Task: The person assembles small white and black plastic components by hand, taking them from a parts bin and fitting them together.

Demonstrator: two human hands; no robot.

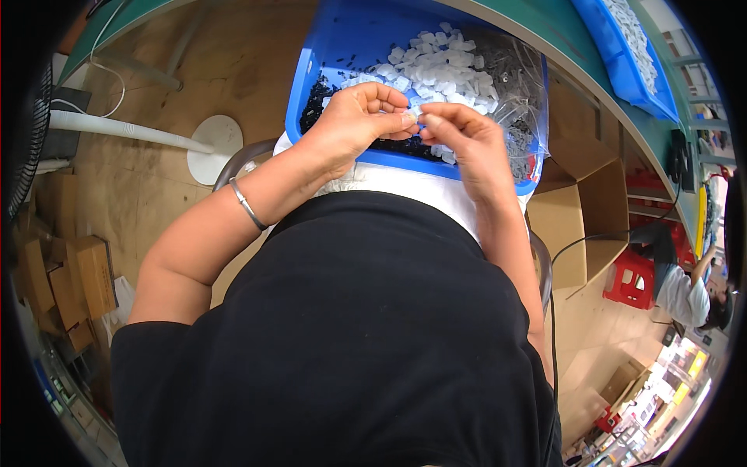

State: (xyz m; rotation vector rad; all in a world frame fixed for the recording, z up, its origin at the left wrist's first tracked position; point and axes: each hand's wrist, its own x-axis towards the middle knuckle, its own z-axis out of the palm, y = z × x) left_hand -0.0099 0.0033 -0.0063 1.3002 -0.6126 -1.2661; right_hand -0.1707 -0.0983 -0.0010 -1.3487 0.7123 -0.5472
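Observation:
Over the near part of a blue plastic tub [299, 86], my two hands meet at the fingertips. My left hand [358, 121] pinches a small whitish plastic piece [415, 111] between thumb and forefinger. From the other side, my right hand [471, 138] closes its thumb and fingers at the same piece; whether a second part is in them is too small to tell. Beneath and beyond the hands lies a heap of similar translucent white pieces [447, 66]. Tiny black parts [315, 101] are scattered along the tub's left and near side. Clear bags with grey parts [517, 78] fill its right side.
A green table [545, 19] curves behind the tub, with another blue bin [622, 58] of white pieces on it. An open cardboard box [576, 210] stands at right, a white fan stand [214, 148] at left. A person sits near a red stool [630, 279]; a black cable [580, 241] runs beside me.

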